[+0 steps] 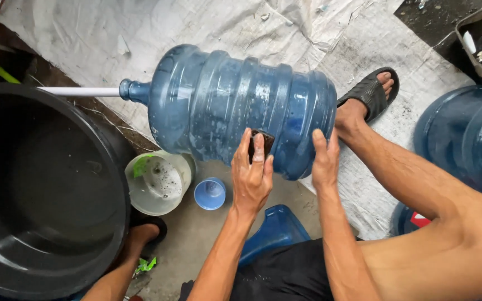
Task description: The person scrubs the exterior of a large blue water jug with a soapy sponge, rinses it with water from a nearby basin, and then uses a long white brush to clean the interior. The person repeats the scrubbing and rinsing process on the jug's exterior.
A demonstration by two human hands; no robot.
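The big blue water jug point(241, 106) lies on its side over grey sheeting point(112, 39), the left hand point(251, 170) pressing a dark scrub pad point(264, 140) against it, the right hand point(324, 161) flat and open steadying its base, so the wet, rounded jug could roll or slip toward the small blue cap point(210, 193) and white bucket point(160, 183); a red-and-white label point(419, 219) shows on a second jug point(464, 145) at right.

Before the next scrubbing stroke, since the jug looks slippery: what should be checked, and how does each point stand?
1. Big blue water jug lying on its side across the tarp: ok.
2. Left hand pressing a dark scrub pad against the jug wall: ok.
3. Right hand flat on the jug's base end, steadying it: ok.
4. White rod seated in the jug's neck: ok.
5. Small blue cap off the jug, on the ground beside the white tub: ok.
6. Jug wall fully clean: cannot tell.
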